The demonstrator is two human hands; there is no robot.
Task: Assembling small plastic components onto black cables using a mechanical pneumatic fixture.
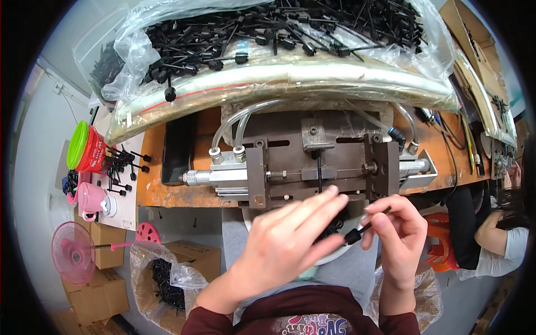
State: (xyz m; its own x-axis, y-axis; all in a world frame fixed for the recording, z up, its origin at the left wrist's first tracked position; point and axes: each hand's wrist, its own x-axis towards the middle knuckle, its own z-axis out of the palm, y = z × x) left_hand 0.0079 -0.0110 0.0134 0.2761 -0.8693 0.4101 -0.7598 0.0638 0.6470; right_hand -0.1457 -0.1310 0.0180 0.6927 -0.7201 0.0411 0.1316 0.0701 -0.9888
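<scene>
Here, black knobbed rod (354, 235), right fingers (384, 225) pinching

Left hand (285, 240): its back is facing the camera, hiding the palm.
Black part (353, 236): the right hand's (396, 234) fingers are covering some of its shaft; whether the left thumb is touching its knob is escaping the eye.
White bowl (338, 254): mostly hiding beneath the left hand, its contents barely showing.
Heaped black parts (268, 33): running past the upper edge.
Co-worker (497, 245): fading into the dark right rim; whatever those hands are handling is appearing too small to tell.
Maroon shirt (273, 307): the bottom edge is cutting it off.
</scene>
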